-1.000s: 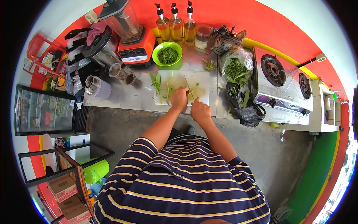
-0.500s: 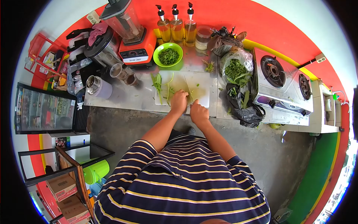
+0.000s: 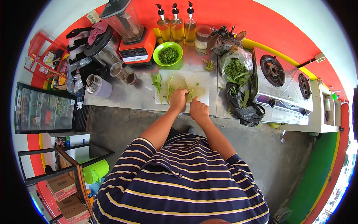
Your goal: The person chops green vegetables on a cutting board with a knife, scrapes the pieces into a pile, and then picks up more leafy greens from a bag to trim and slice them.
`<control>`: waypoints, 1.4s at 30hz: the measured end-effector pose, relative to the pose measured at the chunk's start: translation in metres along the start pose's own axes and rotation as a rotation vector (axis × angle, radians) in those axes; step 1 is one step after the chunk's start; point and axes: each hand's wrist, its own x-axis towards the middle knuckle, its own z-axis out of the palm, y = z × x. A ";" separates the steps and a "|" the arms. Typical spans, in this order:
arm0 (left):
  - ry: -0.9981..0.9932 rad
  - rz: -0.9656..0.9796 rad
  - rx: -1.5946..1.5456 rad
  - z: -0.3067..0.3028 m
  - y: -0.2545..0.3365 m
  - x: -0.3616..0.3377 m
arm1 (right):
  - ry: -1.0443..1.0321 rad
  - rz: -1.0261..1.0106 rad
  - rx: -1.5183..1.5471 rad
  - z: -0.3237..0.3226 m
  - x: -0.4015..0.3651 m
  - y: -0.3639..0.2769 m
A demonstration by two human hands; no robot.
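Note:
My left hand point(image 3: 179, 100) is closed at the front middle of the white cutting board point(image 3: 203, 79), beside cut green pieces; what its fingers hold is too small to make out. My right hand point(image 3: 199, 109) is wrapped round the handle of a knife point(image 3: 187, 86), whose thin blade points away over the board. Long green leaves point(image 3: 158, 87) and a pale stem point(image 3: 170, 84) lie on the board's left part. Behind the board stands a green bowl point(image 3: 168, 56) of chopped greens.
A red blender point(image 3: 138, 50) and cups stand at the left, oil bottles point(image 3: 176, 28) at the back. On the right are a plastic bag of greens point(image 3: 235, 69), a black bag point(image 3: 248, 114) and a gas stove point(image 3: 276, 84). Green scraps point(image 3: 209, 66) lie behind the board.
My right hand has shifted slightly, with its fingers now higher against the board's front edge. My left hand has moved very little, and the bowl and bags stay in place.

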 end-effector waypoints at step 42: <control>-0.011 -0.063 0.036 -0.009 -0.008 -0.007 | 0.024 -0.041 -0.057 0.011 -0.001 -0.005</control>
